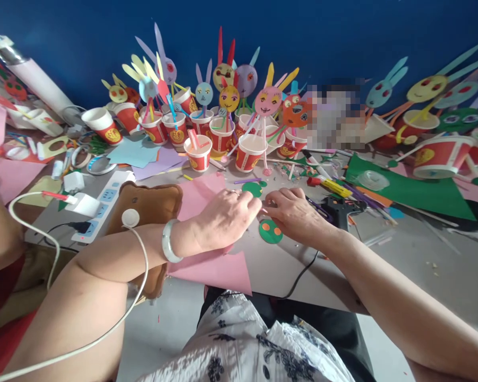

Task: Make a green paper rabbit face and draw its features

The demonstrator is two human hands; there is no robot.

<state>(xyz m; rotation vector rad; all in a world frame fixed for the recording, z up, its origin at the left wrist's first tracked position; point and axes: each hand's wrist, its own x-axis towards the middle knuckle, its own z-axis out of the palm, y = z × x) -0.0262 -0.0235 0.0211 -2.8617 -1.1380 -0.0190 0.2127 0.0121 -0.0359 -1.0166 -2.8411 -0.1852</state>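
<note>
My left hand [231,215] and my right hand [292,212] meet over the table, fingertips almost touching. Both are closed in a pinch. A small pinkish bit shows at the right fingertips, too small to name, and what the left fingers hold is hidden. Just below the hands lies a green paper disc [271,240] with two orange circles on it. A second green disc [252,189] lies beyond the left hand's fingers. Pink paper sheets [223,270] spread under and beside my left forearm.
Red-and-white paper cups [250,154] with paper rabbit-like heads [267,101] line the back. A power strip [107,204] and brown pouch [159,204] stand left, with a white cable [145,270] across my left arm. Right are a black glue-gun-like tool [342,209], yellow cutter [336,187] and green sheet [414,193].
</note>
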